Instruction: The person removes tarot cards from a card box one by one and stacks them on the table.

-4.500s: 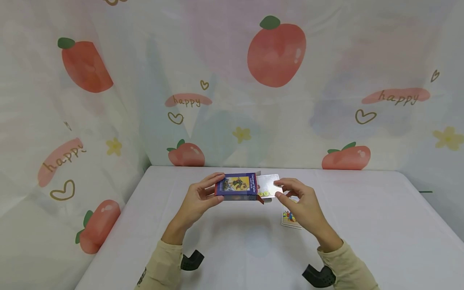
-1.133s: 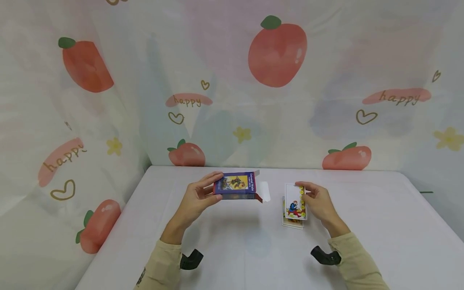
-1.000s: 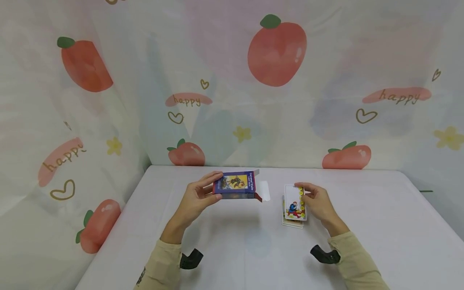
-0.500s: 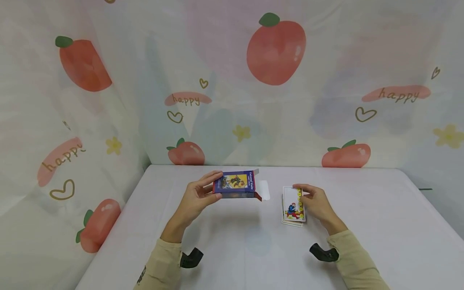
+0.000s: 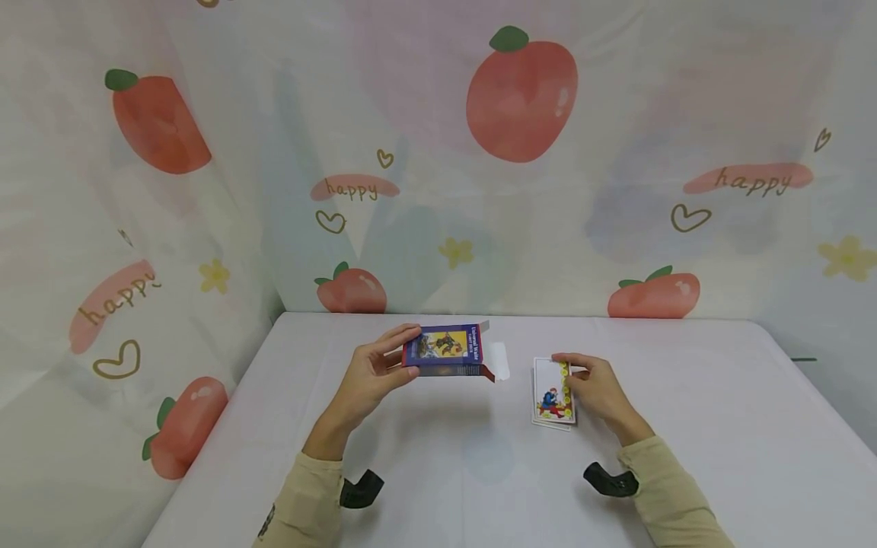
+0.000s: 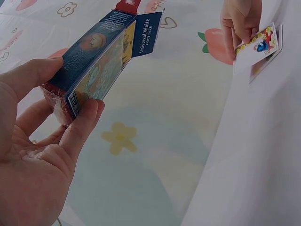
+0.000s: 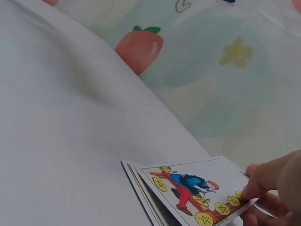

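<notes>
My left hand (image 5: pixel 373 374) grips a blue tarot deck box (image 5: pixel 444 347) by its closed end, above the table. The box's right end is open, with its flaps (image 5: pixel 502 361) sticking out; in the left wrist view the lid flap reads "Universal Waite Tarot Deck". With thumb and fingers my right hand (image 5: pixel 597 390) pinches the right edge of a tarot card (image 7: pixel 193 188) showing a figure in blue and red with yellow pentacle discs. That card lies over a small stack of cards (image 7: pixel 141 193), its pinched side tilted slightly up from the stack. The lower cards are mostly hidden.
A white-covered table (image 5: pixel 466 472) lies under both hands. Behind it and to the left hangs a cloth backdrop (image 5: pixel 425 114) printed with red fruit, hearts and the word "happy". Black wrist mounts (image 5: pixel 361 489) jut from both sleeves.
My right hand drew the pentacles card out of the box, carried it right to the stack, and has lowered it slightly onto it. The left hand and box have hardly moved.
</notes>
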{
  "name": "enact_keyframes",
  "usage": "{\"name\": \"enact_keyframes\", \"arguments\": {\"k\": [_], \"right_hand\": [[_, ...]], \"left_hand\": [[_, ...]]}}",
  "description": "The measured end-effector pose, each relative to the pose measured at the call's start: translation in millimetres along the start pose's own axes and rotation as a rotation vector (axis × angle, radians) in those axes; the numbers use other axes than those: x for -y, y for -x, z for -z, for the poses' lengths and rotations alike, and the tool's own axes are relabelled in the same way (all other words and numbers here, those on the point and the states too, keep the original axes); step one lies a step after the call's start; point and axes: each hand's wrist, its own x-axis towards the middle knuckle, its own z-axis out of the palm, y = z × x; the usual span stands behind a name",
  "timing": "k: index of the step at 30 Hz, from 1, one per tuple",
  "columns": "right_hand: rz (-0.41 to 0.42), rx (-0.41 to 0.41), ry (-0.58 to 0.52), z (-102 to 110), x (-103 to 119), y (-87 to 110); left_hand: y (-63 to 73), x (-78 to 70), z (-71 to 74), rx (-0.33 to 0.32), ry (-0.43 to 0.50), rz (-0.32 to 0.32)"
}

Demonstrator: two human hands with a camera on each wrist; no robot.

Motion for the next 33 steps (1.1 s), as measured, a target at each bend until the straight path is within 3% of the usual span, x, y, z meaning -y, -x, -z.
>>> {"name": "enact_keyframes", "arguments": {"k": [8,27,33], "right_hand": [[0.093,-0.039,0.093,-4,-8,-2.0],[0.098,-0.034,0.294,-6,-11,0.0],[0.069,-0.012,0.310,-7,-12,0.4]], "left_hand": [[0.7,-1.1,0.1,-0.002,-0.002,0.002],[0.5,-2.0,1.6,0.000,0.002,0.001],[0.7,-2.1,1.1,0.000,0.001,0.002]]}}
